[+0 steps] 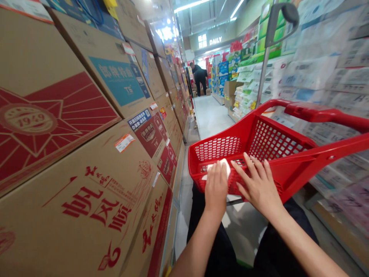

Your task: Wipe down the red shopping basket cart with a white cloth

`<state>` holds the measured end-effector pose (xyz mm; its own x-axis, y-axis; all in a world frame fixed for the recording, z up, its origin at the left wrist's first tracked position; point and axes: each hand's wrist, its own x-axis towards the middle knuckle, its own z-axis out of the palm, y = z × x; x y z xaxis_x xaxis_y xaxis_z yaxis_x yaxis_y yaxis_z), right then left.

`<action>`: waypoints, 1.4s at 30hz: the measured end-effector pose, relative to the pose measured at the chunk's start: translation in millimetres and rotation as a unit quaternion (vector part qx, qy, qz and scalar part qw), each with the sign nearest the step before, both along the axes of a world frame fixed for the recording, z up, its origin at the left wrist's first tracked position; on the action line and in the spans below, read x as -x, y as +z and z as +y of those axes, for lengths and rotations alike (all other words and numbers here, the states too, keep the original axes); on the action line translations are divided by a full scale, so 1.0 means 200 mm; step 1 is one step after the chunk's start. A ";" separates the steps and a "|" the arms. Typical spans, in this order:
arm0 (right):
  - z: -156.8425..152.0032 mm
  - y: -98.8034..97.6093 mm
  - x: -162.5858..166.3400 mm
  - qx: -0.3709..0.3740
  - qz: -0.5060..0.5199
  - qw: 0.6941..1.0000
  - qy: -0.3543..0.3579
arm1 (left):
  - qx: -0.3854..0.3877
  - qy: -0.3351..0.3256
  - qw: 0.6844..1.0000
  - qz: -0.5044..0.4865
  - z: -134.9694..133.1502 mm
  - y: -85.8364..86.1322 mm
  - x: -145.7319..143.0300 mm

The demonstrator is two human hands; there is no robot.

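A red plastic rolling shopping basket (291,165) with perforated walls stands tilted in front of my legs. My left hand (216,188) is at its near-left rim, fingers together over a white cloth (225,167), part of which shows past the fingertips. The cloth's underside is hidden by the hand. Just to the right, my right hand (261,186) rests against the basket's near side with its fingers spread and nothing in them. The basket's grey pull handle (271,29) stands up on a metal rod behind it.
Stacked cardboard cartons (86,184) form a wall close on my left. Plastic-wrapped white packs (314,77) fill the right side. Along the aisle floor (211,115), a person in dark clothes (199,75) bends over far ahead, near blue boxes (223,75).
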<state>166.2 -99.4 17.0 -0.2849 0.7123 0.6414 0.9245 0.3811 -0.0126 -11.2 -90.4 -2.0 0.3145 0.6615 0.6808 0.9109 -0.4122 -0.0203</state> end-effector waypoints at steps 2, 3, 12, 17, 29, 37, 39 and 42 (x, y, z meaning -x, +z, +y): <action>0.00 0.00 -0.02 0.004 -0.008 1.000 0.005 | -0.006 -0.027 0.999 0.016 0.00 0.01 -0.07; -0.01 0.00 -0.03 0.006 -0.010 1.000 0.007 | -0.008 -0.039 0.999 0.023 0.00 0.01 -0.07; -0.03 0.04 0.00 0.024 0.008 1.000 -0.002 | -0.028 0.070 0.997 -0.005 0.02 -0.04 0.20; -0.02 0.01 -0.03 0.014 0.001 1.000 0.005 | -0.031 0.002 0.999 0.020 0.01 -0.02 -0.05; -0.01 0.01 -0.02 0.021 0.001 1.000 -0.001 | -0.007 0.048 0.999 -0.004 0.02 -0.01 0.15; -0.01 0.00 -0.08 0.019 -0.012 1.000 0.017 | -0.015 -0.056 0.998 0.005 0.04 0.02 -0.04; -0.01 0.03 -0.13 0.017 -0.013 0.999 0.023 | -0.004 -0.047 0.999 0.003 0.04 0.03 0.07; 0.00 0.06 -0.23 0.005 -0.001 1.000 0.005 | 0.008 -0.003 1.000 -0.007 0.03 0.03 0.22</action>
